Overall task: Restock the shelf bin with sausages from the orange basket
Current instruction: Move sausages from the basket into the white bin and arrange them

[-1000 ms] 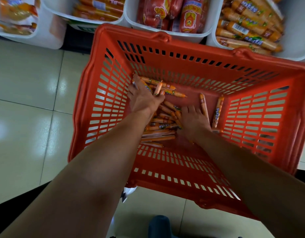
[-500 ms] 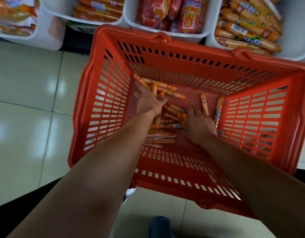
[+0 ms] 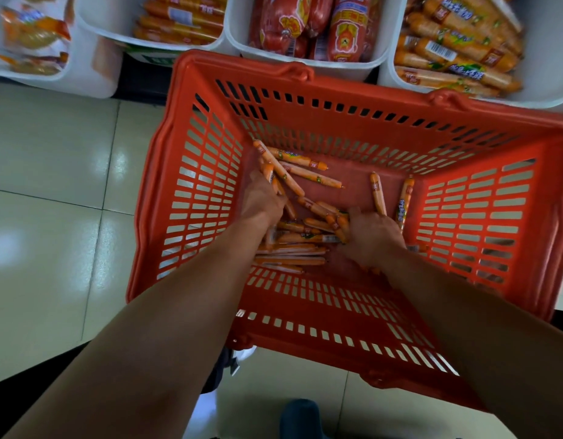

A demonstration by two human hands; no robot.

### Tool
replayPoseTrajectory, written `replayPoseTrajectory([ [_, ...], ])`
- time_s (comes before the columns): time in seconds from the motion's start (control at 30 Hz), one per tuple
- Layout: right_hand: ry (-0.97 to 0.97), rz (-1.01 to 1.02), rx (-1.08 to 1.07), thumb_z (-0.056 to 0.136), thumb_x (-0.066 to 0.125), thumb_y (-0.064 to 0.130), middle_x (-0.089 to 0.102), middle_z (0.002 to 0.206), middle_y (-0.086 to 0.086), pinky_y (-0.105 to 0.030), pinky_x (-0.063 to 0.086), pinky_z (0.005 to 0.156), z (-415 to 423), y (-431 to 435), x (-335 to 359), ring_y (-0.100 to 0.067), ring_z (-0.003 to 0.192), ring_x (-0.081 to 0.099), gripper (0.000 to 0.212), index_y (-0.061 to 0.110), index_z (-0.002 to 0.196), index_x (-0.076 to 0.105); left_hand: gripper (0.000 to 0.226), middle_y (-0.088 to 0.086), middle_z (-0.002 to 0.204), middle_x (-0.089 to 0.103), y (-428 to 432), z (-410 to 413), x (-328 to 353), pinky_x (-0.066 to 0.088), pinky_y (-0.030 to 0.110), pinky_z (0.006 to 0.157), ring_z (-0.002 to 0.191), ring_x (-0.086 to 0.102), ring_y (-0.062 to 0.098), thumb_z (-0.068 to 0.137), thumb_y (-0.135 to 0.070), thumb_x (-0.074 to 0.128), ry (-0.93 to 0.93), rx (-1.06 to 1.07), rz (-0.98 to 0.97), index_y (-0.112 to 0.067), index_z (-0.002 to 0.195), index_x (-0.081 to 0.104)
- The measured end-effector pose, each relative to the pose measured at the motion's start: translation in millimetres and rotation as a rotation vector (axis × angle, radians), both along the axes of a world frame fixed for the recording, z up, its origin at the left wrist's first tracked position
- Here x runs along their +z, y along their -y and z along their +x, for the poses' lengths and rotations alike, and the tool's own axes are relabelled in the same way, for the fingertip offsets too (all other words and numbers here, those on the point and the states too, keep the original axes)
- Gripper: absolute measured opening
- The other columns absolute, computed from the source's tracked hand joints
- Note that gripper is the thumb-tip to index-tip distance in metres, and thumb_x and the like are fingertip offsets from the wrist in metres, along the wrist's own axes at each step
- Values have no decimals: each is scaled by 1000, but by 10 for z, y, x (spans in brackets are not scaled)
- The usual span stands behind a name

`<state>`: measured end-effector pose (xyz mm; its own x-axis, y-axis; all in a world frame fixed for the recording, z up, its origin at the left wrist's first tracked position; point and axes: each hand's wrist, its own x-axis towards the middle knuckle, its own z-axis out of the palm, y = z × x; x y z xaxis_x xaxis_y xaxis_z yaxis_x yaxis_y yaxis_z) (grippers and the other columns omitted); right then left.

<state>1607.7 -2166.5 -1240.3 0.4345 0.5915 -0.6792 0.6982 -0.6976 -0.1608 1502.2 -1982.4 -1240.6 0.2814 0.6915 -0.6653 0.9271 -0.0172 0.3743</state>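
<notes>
The orange basket [image 3: 191,172] stands on the floor under the shelf bins. Several thin orange sausages [image 3: 308,174] lie loose on its bottom, most in a heap at the centre. My left hand [image 3: 262,199] is down in the basket's left part, its fingers curled round a few sausages that stick out past them. My right hand [image 3: 373,236] rests on the right side of the heap, fingers bent over sausages. Two sausages [image 3: 378,193] lie apart just beyond my right hand. The white shelf bin [image 3: 546,74] at the top right holds the same orange sausages.
More white bins line the top edge: one with fat red sausages [image 3: 305,23], one with orange sticks [image 3: 179,20], one with snack packs [image 3: 33,36] at the far left. Pale glossy floor tiles [image 3: 52,185] spread out left of the basket.
My left hand has drawn back from the far sausages and curled round a few of them. My right hand has shifted slightly right and forward over the heap.
</notes>
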Motion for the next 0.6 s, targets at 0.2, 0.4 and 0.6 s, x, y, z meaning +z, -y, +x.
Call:
replayPoseTrajectory([
  [0.2,-98,2,-27,76,74,50,65,118,-15,-36,49,81,40,-46,300,-35,109,63,53,15,114,60,53,13,125,59,-46,-196,314,45,36,84,115,59,34,91,-23,66,-26,-177,-16,-12,136,39],
  [0.4,-183,56,-148,73,78,46,62,100,-10,-30,41,71,93,-60,759,-30,92,61,43,16,93,55,70,12,132,57,-102,-340,910,45,35,85,111,57,30,89,-30,70,-26,-340,-21,-15,146,32],
  [0.6,-266,123,-272,71,80,47,61,86,-3,-30,43,61,135,-15,1223,-19,75,59,44,14,87,57,67,20,139,52,-68,-440,1522,44,39,93,124,53,36,93,-28,66,-86,-498,43,-6,146,32],
])
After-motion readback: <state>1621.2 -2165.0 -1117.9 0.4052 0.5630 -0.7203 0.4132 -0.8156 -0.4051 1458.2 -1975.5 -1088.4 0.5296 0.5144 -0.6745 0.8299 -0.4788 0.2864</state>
